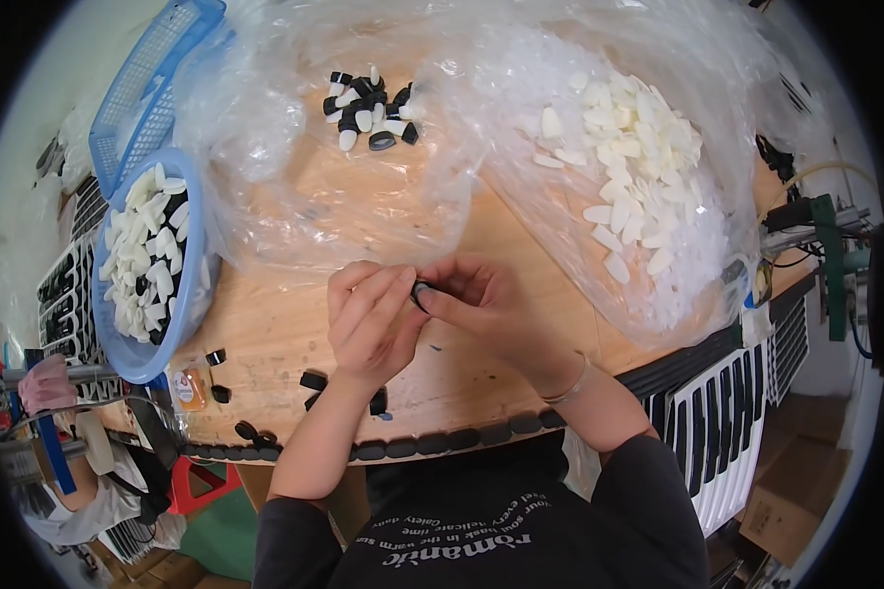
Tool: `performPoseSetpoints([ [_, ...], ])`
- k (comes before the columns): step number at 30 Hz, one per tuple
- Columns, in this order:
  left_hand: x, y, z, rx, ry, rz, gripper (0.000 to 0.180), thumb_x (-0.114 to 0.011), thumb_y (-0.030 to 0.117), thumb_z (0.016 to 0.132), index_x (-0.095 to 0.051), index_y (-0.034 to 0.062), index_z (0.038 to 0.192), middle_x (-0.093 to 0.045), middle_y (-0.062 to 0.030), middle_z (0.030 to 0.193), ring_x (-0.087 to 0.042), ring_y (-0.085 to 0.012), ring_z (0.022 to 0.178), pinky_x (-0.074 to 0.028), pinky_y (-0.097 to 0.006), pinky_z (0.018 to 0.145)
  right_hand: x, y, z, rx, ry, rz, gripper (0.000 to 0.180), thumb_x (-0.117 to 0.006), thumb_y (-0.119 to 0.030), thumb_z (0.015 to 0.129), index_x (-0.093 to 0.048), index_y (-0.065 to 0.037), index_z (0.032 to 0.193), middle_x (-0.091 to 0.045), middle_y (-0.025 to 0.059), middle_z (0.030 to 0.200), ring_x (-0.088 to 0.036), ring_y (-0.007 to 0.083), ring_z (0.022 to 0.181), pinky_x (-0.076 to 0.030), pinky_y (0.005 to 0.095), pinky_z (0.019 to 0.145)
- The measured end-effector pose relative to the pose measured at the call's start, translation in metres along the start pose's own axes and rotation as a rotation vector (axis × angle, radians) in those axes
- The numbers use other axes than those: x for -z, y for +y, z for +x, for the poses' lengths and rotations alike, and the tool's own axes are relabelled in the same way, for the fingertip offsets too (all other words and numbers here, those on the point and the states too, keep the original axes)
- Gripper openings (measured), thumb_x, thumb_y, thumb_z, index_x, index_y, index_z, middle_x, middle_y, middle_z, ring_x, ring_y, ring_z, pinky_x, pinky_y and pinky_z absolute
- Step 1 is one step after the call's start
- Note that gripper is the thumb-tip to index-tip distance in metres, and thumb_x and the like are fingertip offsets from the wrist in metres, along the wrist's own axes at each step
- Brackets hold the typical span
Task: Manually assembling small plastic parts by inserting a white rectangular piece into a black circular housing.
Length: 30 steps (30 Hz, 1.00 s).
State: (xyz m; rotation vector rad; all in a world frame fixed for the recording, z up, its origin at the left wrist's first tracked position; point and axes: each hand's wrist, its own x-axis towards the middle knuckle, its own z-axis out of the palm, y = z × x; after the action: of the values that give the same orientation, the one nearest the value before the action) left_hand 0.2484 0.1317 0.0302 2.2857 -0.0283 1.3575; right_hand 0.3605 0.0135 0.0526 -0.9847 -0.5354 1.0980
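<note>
Above the near middle of the table my two hands meet around a small black rounded piece (419, 295). My left hand (371, 319) has its fingers closed against the piece from the left. The thumb of my right hand (481, 302) presses on it from the right, the other fingers curled behind. My fingers hide most of the piece, so its full shape does not show. Beyond my hands, a small heap of black caps with white tongue-shaped inserts (365, 110) lies on clear plastic film. Loose black pieces (313, 380) rest beside my left forearm.
A blue basin (198, 304) of white and black pieces stands at the left, a blue basket (118, 147) behind it. White tongue-shaped pieces (648, 167) spread over plastic film (521, 128) at the right. Black pieces (432, 444) line the table's front edge. Striped racks (722, 412) stand right.
</note>
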Motion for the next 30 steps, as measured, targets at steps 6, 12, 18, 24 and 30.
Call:
performPoseSetpoints([
  [6, -0.004, 0.002, -0.001, -0.019, -0.007, 0.047, 0.045, -0.072, -0.007, 0.064, -0.062, -0.0046, 0.108, -0.065, -0.0142, 0.099, -0.056, -0.03, 0.088, -0.046, -0.037, 0.077, -0.004, 0.007, 0.001, 0.037, 0.093, -0.046, 0.014, -0.063, -0.001, 0.086, -0.062, 0.002, 0.1, -0.064, 0.0031, 0.091, -0.06, 0.0057, 0.081, -0.05, 0.0206, 0.073],
  [12, -0.006, -0.003, -0.006, -0.022, -0.023, 0.105, 0.045, -0.071, -0.006, 0.065, -0.062, -0.0061, 0.109, -0.065, -0.016, 0.102, -0.055, -0.032, 0.088, -0.046, -0.037, 0.078, 0.006, 0.015, 0.013, 0.04, 0.055, -0.077, 0.014, -0.063, -0.004, 0.087, -0.062, 0.002, 0.1, -0.064, 0.0033, 0.09, -0.06, 0.0064, 0.081, -0.05, 0.0209, 0.074],
  [18, -0.01, 0.0, 0.0, 0.024, -0.028, 0.153, 0.043, -0.074, -0.001, 0.066, -0.063, -0.0067, 0.107, -0.065, -0.0156, 0.101, -0.055, -0.0319, 0.088, -0.047, -0.037, 0.077, 0.01, 0.02, 0.015, 0.034, 0.075, -0.079, 0.016, -0.062, -0.006, 0.088, -0.062, 0.001, 0.102, -0.064, 0.0033, 0.091, -0.061, 0.0078, 0.08, -0.049, 0.0216, 0.074],
  [24, -0.003, -0.003, 0.0, 0.149, -0.034, 0.015, 0.049, -0.078, 0.001, 0.062, -0.063, -0.0036, 0.109, -0.065, -0.0137, 0.103, -0.055, -0.0304, 0.091, -0.046, -0.037, 0.081, 0.01, 0.003, 0.01, 0.021, 0.045, -0.108, 0.019, -0.058, -0.014, 0.092, -0.063, 0.001, 0.104, -0.065, 0.0028, 0.093, -0.059, 0.0075, 0.083, -0.048, 0.0223, 0.075],
  [30, -0.006, -0.004, 0.002, 0.226, 0.011, -0.224, 0.05, -0.072, -0.006, 0.063, -0.061, -0.0033, 0.112, -0.066, -0.0107, 0.104, -0.051, -0.0251, 0.099, -0.041, -0.036, 0.09, 0.023, -0.022, 0.007, 0.123, 0.122, -0.045, 0.024, -0.059, -0.02, 0.093, -0.064, 0.0, 0.106, -0.065, 0.0028, 0.089, -0.057, 0.0079, 0.077, -0.046, 0.0223, 0.071],
])
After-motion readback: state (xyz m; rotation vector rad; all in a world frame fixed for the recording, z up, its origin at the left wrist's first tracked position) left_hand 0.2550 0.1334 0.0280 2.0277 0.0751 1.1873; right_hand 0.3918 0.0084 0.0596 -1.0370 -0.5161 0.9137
